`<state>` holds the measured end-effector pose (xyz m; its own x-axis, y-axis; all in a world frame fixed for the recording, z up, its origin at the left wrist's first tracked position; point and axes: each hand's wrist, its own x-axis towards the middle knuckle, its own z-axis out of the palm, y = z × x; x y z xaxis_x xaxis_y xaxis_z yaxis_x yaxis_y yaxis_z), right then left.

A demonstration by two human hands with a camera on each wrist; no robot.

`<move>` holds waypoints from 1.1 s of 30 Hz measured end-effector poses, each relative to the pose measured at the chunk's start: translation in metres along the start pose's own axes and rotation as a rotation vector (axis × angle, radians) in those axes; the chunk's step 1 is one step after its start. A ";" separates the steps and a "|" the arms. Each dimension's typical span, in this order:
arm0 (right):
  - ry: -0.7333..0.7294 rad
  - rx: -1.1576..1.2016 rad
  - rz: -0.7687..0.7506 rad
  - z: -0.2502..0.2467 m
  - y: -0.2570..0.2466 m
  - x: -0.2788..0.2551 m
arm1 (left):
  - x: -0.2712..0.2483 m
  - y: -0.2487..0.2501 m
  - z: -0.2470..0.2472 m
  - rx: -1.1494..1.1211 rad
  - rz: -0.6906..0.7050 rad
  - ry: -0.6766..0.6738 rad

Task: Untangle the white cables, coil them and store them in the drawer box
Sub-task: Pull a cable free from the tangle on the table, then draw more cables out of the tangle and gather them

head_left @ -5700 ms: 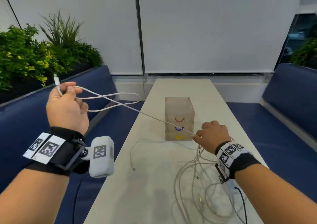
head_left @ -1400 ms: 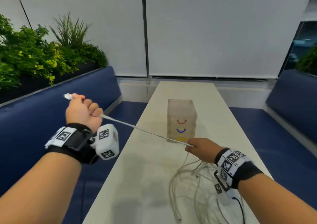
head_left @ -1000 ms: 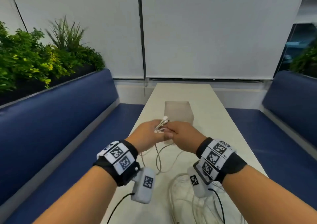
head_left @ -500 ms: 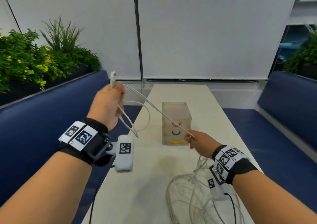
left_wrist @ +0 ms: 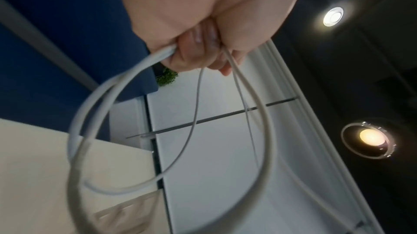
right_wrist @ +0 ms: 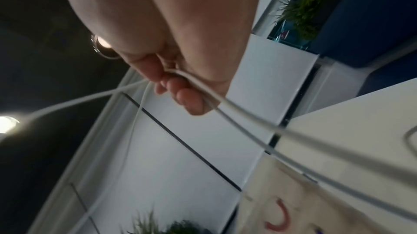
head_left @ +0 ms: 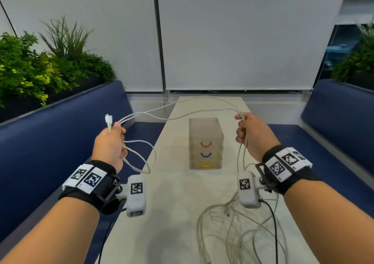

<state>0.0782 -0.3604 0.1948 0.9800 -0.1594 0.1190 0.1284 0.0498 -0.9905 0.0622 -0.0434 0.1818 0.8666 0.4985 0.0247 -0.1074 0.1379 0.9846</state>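
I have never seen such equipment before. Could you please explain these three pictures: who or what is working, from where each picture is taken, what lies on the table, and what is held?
No machine works here: a person uses two bare hands. The black bands with square patterns carry small white cameras. The wide picture comes from a camera on the head, looking down. The two others come from the wrist cameras, looking along each hand from below, so you see ceiling lamps.

On the table stands a clear drawer box with red, blue and yellow handles, all drawers closed. Nearer lies a tangled pile of white cables.

The left hand grips a cable near its plugs, with loops hanging below. The right hand grips the same cable further along, which drops to the pile.
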 end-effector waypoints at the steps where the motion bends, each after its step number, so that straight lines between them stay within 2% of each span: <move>1: -0.043 -0.013 -0.056 -0.001 -0.008 -0.004 | -0.002 -0.005 0.002 0.018 -0.018 -0.007; 4: -0.110 -0.169 -0.160 -0.011 -0.022 -0.010 | -0.004 -0.019 0.004 0.058 -0.063 -0.015; 9: 0.123 -0.596 -0.356 -0.038 -0.042 -0.014 | 0.005 -0.038 -0.001 0.121 -0.115 0.021; 11: 0.117 -0.540 -0.344 -0.041 -0.046 -0.021 | 0.008 -0.045 -0.001 0.142 -0.144 0.018; 13: 0.025 -0.344 -0.241 -0.037 -0.045 -0.027 | 0.010 -0.055 0.003 0.182 -0.160 -0.011; 18: -0.173 0.015 0.199 -0.033 -0.015 -0.041 | 0.009 -0.083 0.018 0.319 -0.212 -0.136; 20: -0.196 0.081 0.327 -0.032 0.007 -0.048 | 0.008 -0.092 0.022 0.363 -0.228 -0.168; 22: -0.208 0.028 0.441 -0.033 0.034 -0.057 | 0.009 -0.097 0.022 0.512 -0.158 -0.163; 24: -0.223 -0.152 0.588 -0.036 0.058 -0.068 | 0.010 -0.095 0.020 0.693 -0.055 -0.144; 25: -0.272 -0.354 0.629 -0.038 0.068 -0.072 | 0.011 -0.093 0.020 0.713 -0.037 -0.118; 27: -0.526 -1.042 0.590 -0.047 0.081 -0.078 | 0.016 -0.092 0.020 0.659 -0.052 -0.067; 28: -0.686 -1.366 0.509 -0.049 0.083 -0.080 | 0.019 -0.092 0.020 0.624 -0.062 -0.039; 29: -0.826 -1.577 0.430 -0.049 0.083 -0.082 | 0.022 -0.092 0.020 0.590 -0.066 -0.016; 30: -0.924 -1.666 0.404 -0.050 0.079 -0.083 | 0.024 -0.094 0.020 0.571 -0.061 -0.012; 33: -1.080 -1.730 0.381 -0.045 0.060 -0.085 | 0.028 -0.093 0.019 0.497 -0.048 0.001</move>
<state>-0.0037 -0.3880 0.1220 0.6753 0.1781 -0.7158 0.3300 -0.9408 0.0772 0.1058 -0.0588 0.0947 0.8645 0.5021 -0.0229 0.1783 -0.2638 0.9479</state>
